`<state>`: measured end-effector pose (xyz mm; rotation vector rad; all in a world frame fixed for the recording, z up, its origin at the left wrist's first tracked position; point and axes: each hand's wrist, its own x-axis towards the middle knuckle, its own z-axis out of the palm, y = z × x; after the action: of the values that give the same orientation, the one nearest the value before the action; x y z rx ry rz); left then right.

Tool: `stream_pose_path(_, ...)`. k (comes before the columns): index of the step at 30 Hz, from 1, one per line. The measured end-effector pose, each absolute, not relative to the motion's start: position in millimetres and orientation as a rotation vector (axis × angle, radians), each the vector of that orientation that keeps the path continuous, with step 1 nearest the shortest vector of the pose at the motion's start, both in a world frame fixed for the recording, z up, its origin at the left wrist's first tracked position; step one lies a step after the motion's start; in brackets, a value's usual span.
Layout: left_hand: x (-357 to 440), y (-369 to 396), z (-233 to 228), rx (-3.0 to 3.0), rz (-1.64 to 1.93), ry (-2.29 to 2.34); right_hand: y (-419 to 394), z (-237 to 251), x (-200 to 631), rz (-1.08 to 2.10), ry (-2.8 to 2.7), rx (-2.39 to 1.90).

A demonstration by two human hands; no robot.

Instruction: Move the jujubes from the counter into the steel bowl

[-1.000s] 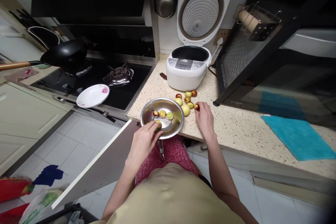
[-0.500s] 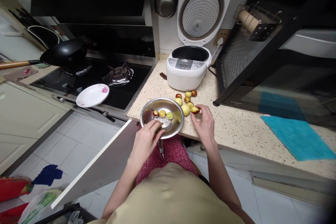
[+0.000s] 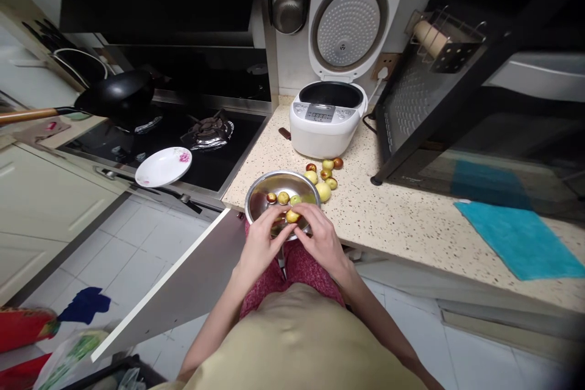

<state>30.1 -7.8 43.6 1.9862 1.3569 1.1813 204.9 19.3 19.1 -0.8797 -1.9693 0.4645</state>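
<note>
A steel bowl (image 3: 274, 186) sits at the front edge of the speckled counter (image 3: 402, 219) with three small yellow and red-brown fruits inside. Over its near rim my left hand (image 3: 262, 241) and my right hand (image 3: 322, 237) meet, pinching one small yellow-brown fruit (image 3: 292, 216) between their fingertips. Several more loose fruits (image 3: 323, 178) lie on the counter just right of the bowl.
An open white rice cooker (image 3: 328, 117) stands behind the fruits. A black wire rack (image 3: 411, 97) rises on the right, with a teal cloth (image 3: 521, 237) beyond. Left is a gas hob with a white plate (image 3: 163, 166) and black wok (image 3: 116, 94). An open cabinet door (image 3: 169, 286) juts below.
My right hand has picked up a fruit from the counter pile and brought it left to the bowl's near rim, where my left hand now joins it.
</note>
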Motion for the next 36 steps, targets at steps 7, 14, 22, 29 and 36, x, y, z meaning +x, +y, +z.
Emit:
stream_pose_path(7, 27.9, -3.3, 42.4, 1.897, 1.207, 1.399, 18.7, 17.5, 201.0, 0.451, -2.012, -0.821)
stream_pose_path(14, 4.3, 9.6, 47.9, 1.989, 1.177, 1.553, 21.5, 18.4, 205.6, 0.393, -1.986, -0.905)
stream_pose_path(22, -11.9, 21.8, 48.1, 2.094, 0.956, 1.735, 21.4, 14.8, 208.4, 0.39, -1.981, -0.953)
stream_pose_path(29, -10.1, 26.2, 56.4, 2.248, 0.597, 1.865, 22.9, 9.2, 210.1, 0.384, -1.98, -0.973)
stream_pose_path(36, -3.9, 30.6, 62.3, 2.358, 0.241, 1.957, 22.7, 8.1, 211.3, 0.388, -1.967, -0.971)
